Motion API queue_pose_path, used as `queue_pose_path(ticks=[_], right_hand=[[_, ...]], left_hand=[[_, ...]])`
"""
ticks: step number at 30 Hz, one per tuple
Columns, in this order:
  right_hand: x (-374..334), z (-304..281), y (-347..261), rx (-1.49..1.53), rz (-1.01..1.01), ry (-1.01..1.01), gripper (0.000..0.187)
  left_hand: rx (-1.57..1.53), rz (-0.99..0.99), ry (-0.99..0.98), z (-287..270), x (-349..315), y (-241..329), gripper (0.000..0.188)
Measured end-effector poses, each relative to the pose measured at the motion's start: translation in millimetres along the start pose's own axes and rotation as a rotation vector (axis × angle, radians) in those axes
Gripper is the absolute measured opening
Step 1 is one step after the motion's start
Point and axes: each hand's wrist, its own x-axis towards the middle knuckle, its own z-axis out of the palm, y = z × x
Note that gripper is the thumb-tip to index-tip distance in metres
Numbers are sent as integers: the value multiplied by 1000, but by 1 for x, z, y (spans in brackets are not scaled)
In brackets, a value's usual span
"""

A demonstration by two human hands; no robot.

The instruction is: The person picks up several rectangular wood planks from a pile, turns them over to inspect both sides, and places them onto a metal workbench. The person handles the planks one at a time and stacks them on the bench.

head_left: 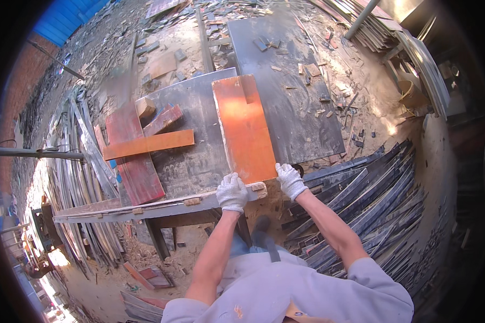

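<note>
An orange rectangular board (248, 140) lies lengthwise away from me on a dark, dusty work table (191, 116), with pale wear along its left edge. My left hand (232, 192), in a whitish knit glove, is closed at the board's near left corner. At the near right corner, my right hand (291, 182), gloved alike, grips the edge. Parts of the fingers are hidden by the gloves' backs and the board. To the left, a narrow orange strip (148, 144) rests across a worn red board (132, 156). A shorter red piece (163, 119) sits just behind the strip.
A wooden block (145, 107) sits near the red pieces. Beyond the table, a large dark sheet (302, 107) carries scattered scraps. Long dark strips (355, 199) are heaped to my right, pale strips (81, 177) to the left. Stacked panels (355, 21) stand far right.
</note>
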Motion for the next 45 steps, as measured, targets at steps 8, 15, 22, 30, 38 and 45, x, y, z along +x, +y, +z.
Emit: queue_pose_path(ticks=[8,15,22,30,38,45], right_hand=[[12,8,-1,-6,0,-40,56],[21,2,-6,4,48,-46,55],[27,22,3,21,2,107,44],[38,34,-3,15,65,62,29],[40,35,14,31,472,275,41],[60,-14,20,-189,394,358,83]], left_hand=[[16,-9,2,11,-3,-11,27],[60,16,65,19,0,-13,26],[66,9,77,31,5,-20,23],[110,-29,41,33,5,-26,29],[118,-70,-26,23,7,-20,32],[169,-53,46,26,4,-22,27]])
